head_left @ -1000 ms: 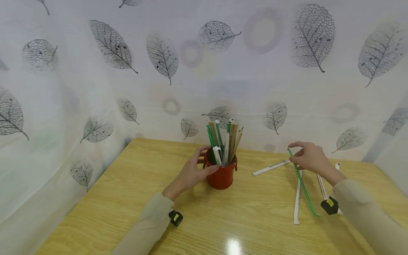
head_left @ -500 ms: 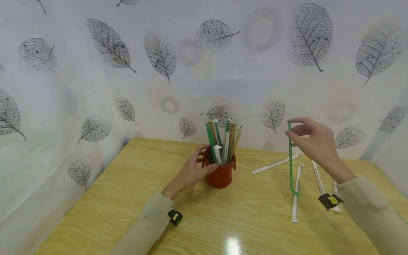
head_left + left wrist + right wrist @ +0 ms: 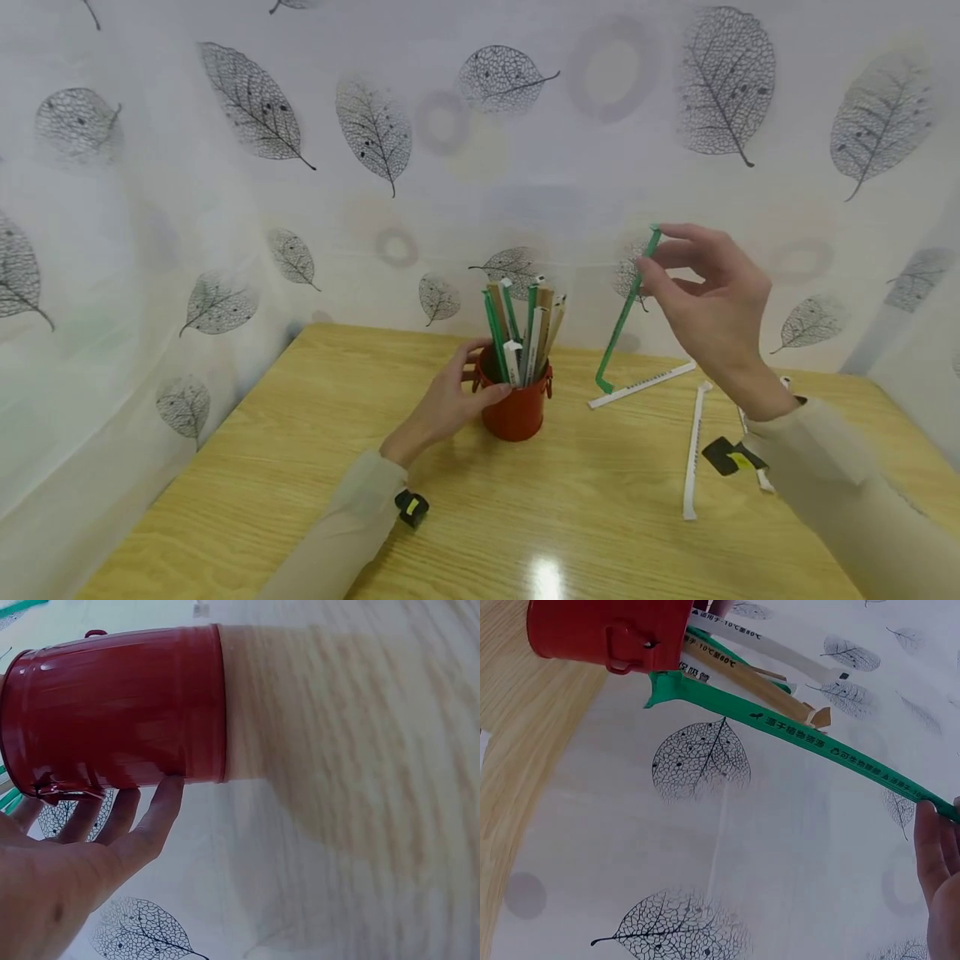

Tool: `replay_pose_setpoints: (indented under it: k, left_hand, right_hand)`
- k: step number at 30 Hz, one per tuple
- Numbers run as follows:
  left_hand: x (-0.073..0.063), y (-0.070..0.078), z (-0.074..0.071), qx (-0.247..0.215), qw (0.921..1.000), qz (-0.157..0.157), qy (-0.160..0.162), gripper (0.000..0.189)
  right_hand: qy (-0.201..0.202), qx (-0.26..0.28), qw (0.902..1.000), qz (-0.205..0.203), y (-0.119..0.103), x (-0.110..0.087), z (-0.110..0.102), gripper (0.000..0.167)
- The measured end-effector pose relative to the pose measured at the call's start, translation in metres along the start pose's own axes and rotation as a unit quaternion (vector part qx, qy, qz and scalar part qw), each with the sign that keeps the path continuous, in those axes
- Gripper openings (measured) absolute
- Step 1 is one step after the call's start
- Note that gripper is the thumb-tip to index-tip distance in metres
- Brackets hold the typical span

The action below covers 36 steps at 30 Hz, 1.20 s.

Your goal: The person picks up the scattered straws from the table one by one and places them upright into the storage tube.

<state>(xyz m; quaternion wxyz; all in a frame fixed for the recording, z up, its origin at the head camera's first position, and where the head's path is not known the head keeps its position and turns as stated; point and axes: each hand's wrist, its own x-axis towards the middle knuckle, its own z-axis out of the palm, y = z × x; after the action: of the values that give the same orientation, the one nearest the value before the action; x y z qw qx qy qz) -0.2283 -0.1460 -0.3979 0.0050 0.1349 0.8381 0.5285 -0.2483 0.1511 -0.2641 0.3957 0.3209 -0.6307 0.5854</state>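
Note:
A small red bucket stands upright on the table, holding several paper-wrapped straws in green, brown and white. My left hand steadies the bucket, thumb at the near rim and fingers round its left side; in the left wrist view those fingers touch the bucket wall. Up to the right, my right hand pinches a green wrapped straw near its top end. This straw slants down to the left, its lower end folded. In the right wrist view, Chinese print shows on its green wrapper.
On the wooden table, right of the bucket, lie a white wrapped straw set slantwise and another white wrapped straw. More white wrapping shows partly behind my right wrist. A leaf-patterned curtain hangs behind the table.
My right hand has lifted the green straw off the table area and carried it up and leftward, its lower end swinging toward the bucket. My left hand keeps its place on the bucket.

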Motion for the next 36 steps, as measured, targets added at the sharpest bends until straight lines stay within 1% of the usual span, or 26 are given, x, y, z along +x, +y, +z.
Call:
replay_pose_setpoints:
  k: [1, 5, 7, 9, 13, 16, 21, 25, 30, 36]
  left_hand:
    - [0.000, 0.000, 0.000, 0.001, 1.0000, -0.001, 0.000, 0.069]
    - [0.001, -0.001, -0.001, 0.002, 1.0000, 0.001, -0.003, 0.070]
    - [0.002, -0.002, -0.001, 0.001, 1.0000, 0.004, -0.004, 0.070]
    - [0.002, -0.003, -0.001, 0.000, 1.0000, 0.004, -0.005, 0.070]
    - [0.002, -0.003, -0.001, 0.002, 1.0000, -0.003, -0.004, 0.070]
    - [0.001, -0.002, -0.002, 0.004, 0.9999, -0.009, -0.004, 0.069]
    - [0.002, -0.003, -0.002, 0.000, 1.0000, -0.005, -0.006, 0.069]
    - [0.001, -0.003, -0.002, -0.001, 1.0000, 0.000, -0.006, 0.069]
    - [0.001, -0.002, -0.002, -0.004, 1.0000, 0.002, -0.007, 0.069]
    - [0.002, -0.003, -0.002, -0.002, 0.9999, 0.007, -0.009, 0.069]
  right_hand:
    - [0.001, 0.017, 0.9998, -0.008, -0.001, 0.001, 0.005, 0.037]
    - [0.006, 0.050, 0.9983, -0.029, -0.003, 0.001, 0.021, 0.035]
    - [0.006, 0.060, 0.9977, -0.033, -0.004, 0.000, 0.029, 0.035]
    - [0.000, 0.058, 0.9977, -0.035, -0.005, -0.002, 0.036, 0.035]
    - [-0.021, 0.041, 0.9982, -0.038, -0.003, -0.007, 0.047, 0.036]
    - [-0.039, 0.025, 0.9981, -0.040, 0.001, -0.012, 0.052, 0.037]
    - [-0.064, 0.009, 0.9977, -0.022, 0.007, -0.022, 0.055, 0.039]
    - [-0.092, -0.011, 0.9957, -0.009, 0.010, -0.032, 0.057, 0.039]
    - [-0.116, -0.045, 0.9920, -0.017, 0.015, -0.047, 0.062, 0.038]
    - [-0.142, -0.060, 0.9878, -0.024, 0.022, -0.061, 0.066, 0.038]
